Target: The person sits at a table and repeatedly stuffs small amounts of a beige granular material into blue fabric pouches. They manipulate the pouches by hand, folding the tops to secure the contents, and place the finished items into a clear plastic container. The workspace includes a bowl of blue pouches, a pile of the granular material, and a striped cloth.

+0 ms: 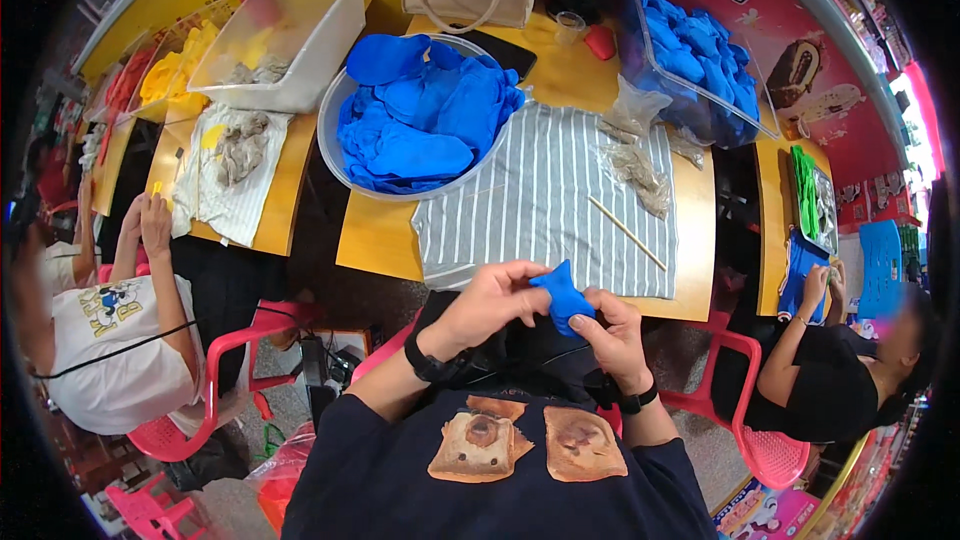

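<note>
Head view: both hands work a small blue piece at the near edge of the worktop.
The left hand (505, 298) pinches the upper left side of the blue piece (564, 302) between thumb and fingers; the right hand (612, 332) grips its lower right, thumb pressed on the front. The step in hand looks like shaping or working its edge by fingertip; the next move likely calls for one hand to steady it while the other shifts grip. Beyond the hands, the striped cloth (545, 205) covers much of the worktop (697, 250), offering open room; a thin stick (628, 233) lies ahead of the right hand, and the basin (328, 140) bounds the far left.
</note>
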Available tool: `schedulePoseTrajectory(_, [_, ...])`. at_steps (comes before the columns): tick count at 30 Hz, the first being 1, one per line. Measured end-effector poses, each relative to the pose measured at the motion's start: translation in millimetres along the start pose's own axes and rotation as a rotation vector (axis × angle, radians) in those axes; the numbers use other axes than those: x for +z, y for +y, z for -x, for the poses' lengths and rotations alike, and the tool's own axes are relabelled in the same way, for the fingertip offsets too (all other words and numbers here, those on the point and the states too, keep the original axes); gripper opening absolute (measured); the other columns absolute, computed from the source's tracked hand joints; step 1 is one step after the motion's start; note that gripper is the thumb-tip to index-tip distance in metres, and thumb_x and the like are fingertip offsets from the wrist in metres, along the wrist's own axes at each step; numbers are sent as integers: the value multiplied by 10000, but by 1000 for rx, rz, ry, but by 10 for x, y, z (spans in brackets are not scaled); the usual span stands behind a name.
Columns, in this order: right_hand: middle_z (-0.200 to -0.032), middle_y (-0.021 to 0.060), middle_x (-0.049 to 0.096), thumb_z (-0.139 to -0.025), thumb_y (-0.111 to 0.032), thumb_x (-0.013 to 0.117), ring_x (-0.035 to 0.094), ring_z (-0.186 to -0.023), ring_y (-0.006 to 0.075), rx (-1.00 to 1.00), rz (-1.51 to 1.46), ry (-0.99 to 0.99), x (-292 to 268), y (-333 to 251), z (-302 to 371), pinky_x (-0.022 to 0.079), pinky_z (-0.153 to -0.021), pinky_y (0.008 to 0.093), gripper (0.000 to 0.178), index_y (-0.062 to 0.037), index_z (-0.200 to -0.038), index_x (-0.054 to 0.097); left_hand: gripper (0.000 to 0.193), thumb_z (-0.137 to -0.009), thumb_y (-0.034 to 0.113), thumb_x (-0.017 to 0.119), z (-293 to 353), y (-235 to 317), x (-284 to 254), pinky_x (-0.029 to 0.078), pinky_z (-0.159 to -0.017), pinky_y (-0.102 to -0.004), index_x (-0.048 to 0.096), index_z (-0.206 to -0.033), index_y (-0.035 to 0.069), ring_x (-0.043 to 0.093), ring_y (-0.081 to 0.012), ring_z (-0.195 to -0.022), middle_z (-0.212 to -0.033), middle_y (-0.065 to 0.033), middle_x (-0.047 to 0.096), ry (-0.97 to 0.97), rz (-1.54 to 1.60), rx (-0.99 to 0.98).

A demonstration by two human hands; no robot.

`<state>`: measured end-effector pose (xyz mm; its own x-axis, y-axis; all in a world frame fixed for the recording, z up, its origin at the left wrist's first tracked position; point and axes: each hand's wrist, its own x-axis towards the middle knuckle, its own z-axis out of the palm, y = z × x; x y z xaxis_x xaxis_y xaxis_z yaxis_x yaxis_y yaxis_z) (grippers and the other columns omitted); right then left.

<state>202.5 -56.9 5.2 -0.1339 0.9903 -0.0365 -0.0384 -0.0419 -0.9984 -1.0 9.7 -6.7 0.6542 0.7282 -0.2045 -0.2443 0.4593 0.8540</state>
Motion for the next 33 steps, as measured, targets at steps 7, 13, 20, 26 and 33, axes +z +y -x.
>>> schedulePoseTrajectory(7, [-783, 25, 560, -820, 19, 663, 500, -753, 90, -4, -78, 57, 178, -72, -11, 397, -691, 232, 69, 13, -815, 594, 117, -908, 92, 626, -33, -253, 64, 476, -696, -231, 626, -979, -1, 590, -86, -763, -868, -36, 644, 75, 211, 121])
schedulePoseTrajectory(13, [-839, 8, 547, -803, -10, 711, 498, -736, 78, -120, 201, 48, 98, 76, 0, 406, -682, 222, 123, -10, -828, 591, 118, -905, 97, 640, -51, -201, 159, 476, -686, -221, 624, -976, 4, 580, -75, -767, -889, -27, 634, 73, 225, 128])
schedulePoseTrajectory(20, [-946, 32, 583, -808, 40, 691, 558, -851, 81, -33, -91, 302, 314, -77, 5, 456, -760, 215, 291, 3, -1051, 535, 167, -897, 76, 645, -75, -144, 203, 488, -744, -240, 620, -1044, -1, 599, -90, -808, -919, -41, 646, 141, 371, 134])
schedulePoseTrajectory(26, [-939, 44, 608, -814, 49, 678, 565, -852, 76, 30, -146, 332, 364, -75, -56, 465, -765, 220, 268, 13, -1051, 558, 159, -852, 25, 680, -109, -127, 193, 486, -767, -234, 637, -1004, 7, 604, -86, -816, -919, -43, 655, 136, 354, 82])
schedulePoseTrajectory(33, [-827, 8, 591, -815, 47, 677, 538, -768, 61, -176, 71, 295, 287, 128, -60, 438, -704, 203, 168, 3, -937, 571, 164, -824, 0, 697, -101, -140, 194, 493, -770, -238, 646, -979, 12, 611, -89, -817, -898, -36, 665, 129, 404, 139])
